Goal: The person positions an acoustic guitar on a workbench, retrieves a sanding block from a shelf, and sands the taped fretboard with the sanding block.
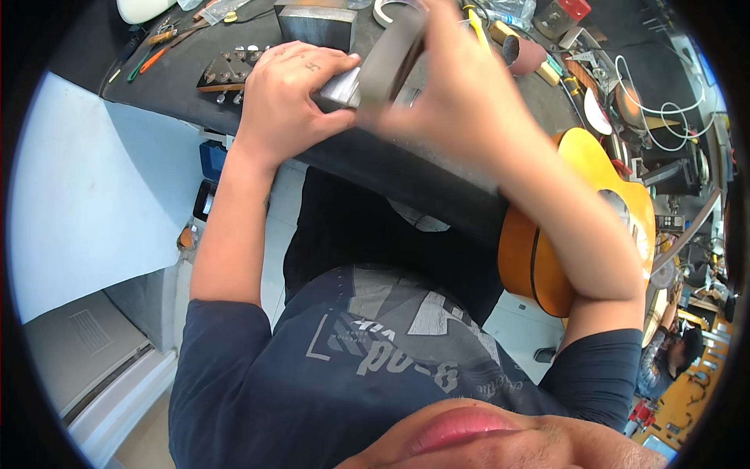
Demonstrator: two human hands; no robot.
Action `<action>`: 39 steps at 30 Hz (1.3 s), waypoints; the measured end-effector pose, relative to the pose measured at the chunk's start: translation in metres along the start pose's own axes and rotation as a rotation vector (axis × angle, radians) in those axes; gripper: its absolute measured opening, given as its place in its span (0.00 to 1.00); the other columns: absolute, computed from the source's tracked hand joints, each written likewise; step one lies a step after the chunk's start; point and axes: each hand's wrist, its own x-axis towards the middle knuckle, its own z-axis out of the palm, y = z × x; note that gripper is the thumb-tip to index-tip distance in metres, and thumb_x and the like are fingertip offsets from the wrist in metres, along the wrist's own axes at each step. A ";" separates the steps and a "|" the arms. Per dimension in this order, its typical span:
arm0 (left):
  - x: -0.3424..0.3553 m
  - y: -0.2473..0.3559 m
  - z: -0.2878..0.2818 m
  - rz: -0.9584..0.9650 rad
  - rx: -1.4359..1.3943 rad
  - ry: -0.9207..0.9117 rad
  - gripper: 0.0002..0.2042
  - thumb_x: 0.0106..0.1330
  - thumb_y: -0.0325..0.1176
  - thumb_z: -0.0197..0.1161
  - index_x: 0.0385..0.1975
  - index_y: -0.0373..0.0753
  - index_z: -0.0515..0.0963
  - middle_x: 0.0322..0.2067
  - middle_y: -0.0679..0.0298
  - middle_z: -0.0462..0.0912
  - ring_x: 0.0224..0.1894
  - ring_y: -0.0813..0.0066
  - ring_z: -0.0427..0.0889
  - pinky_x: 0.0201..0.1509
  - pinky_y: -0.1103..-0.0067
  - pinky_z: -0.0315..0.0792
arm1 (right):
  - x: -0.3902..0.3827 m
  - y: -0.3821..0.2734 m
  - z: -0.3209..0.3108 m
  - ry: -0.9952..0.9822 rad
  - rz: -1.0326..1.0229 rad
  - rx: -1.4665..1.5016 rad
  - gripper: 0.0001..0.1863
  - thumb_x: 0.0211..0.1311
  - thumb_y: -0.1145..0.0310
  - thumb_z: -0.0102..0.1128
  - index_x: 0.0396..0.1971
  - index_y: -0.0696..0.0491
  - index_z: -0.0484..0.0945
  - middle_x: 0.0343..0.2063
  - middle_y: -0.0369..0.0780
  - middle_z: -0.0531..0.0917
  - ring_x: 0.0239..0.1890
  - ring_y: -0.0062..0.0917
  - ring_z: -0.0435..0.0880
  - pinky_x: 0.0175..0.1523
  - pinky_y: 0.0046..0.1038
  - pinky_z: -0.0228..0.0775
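An acoustic guitar lies along the bench edge, its orange-yellow body (590, 195) on the right and its headstock (226, 70) with tuning pegs on the left. My left hand (293, 98) is closed round the guitar neck (338, 91) beside the headstock, thumb on the near side. Between my hands the neck's top looks silvery. My right hand (461, 94) is blurred by motion and grips a wide grey-brown roll of tape (388, 62) held on edge over the neck. The neck beyond it is mostly hidden by my right hand and forearm.
Behind my hands stand a dark metal block (316, 27) and a white ring (388, 11). Screwdrivers (152, 59) lie at the far left. A brown sandpaper roll (523, 56), a red-lidded jar (564, 16) and white cable (664, 109) crowd the right. Another person (668, 359) is at the far right.
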 end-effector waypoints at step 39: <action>0.003 0.002 -0.003 -0.015 0.051 -0.075 0.28 0.46 0.44 0.81 0.49 0.41 0.90 0.45 0.61 0.93 0.52 0.55 0.89 0.67 0.61 0.77 | 0.022 0.028 -0.052 -0.044 0.583 -0.531 0.53 0.57 0.61 0.84 0.76 0.67 0.63 0.59 0.61 0.82 0.63 0.55 0.84 0.69 0.43 0.78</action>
